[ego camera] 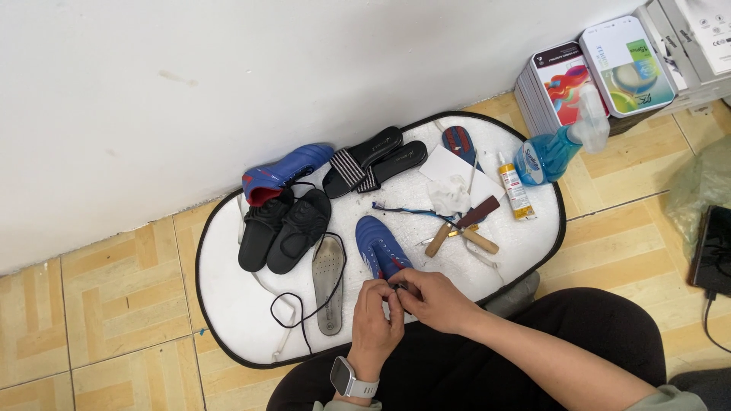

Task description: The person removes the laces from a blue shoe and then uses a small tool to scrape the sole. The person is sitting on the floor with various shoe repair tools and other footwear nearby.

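The blue shoe [381, 249] lay near the middle of the white mat [228, 297], its near end under the person's hands. The left hand [377, 320] and the right hand [432, 298] met there, fingers curled and pinching something small and dark at the shoe's edge. Just left lay a grey insole [327, 285] and a black lace [293, 304]; farther right, wooden-handled tools [461, 232] and a spray bottle [560, 148].

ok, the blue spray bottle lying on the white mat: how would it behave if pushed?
The translucent blue spray bottle lies on its side on the white oval mat, so it would probably roll. It looks part-filled, so liquid could slosh. The trigger head may stop a full turn.
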